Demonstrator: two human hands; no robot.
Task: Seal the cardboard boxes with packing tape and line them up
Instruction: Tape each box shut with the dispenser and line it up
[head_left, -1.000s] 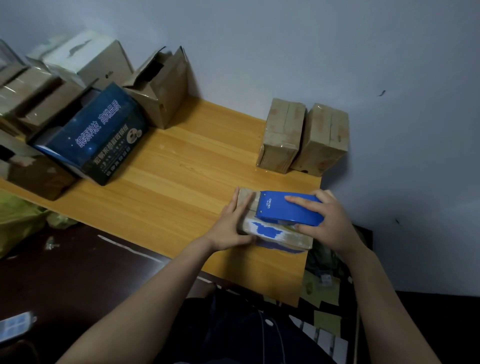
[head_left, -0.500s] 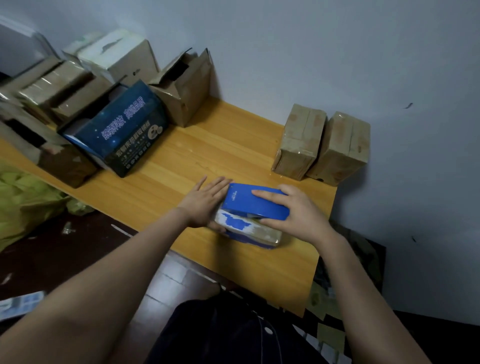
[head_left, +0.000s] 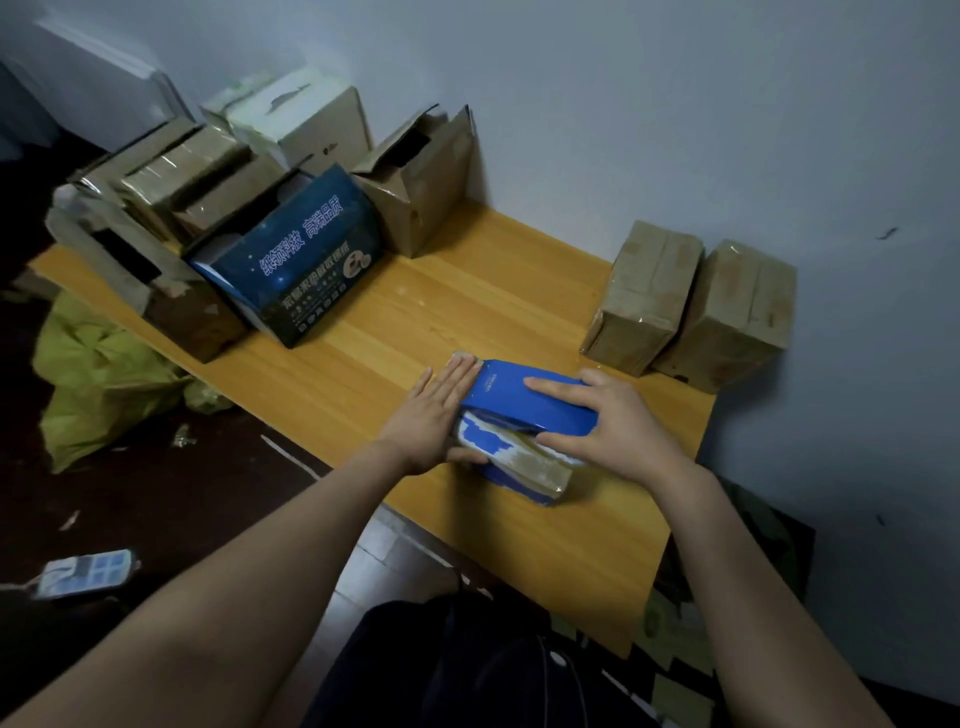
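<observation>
Head view: blue box lies on table beneath the fingers. Left hand presses its left end, fingers straight. Right hand grips it, fingers across top, thumb on near face.

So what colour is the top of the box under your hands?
Blue. The box top shows best in the head view.

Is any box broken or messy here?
Yes. The brown box by the wall gapes open with bent, crumpled flaps, unlike the two taped boxes on the right. The small box under the blue tape dispenser has its blue print torn away in patches.
</observation>
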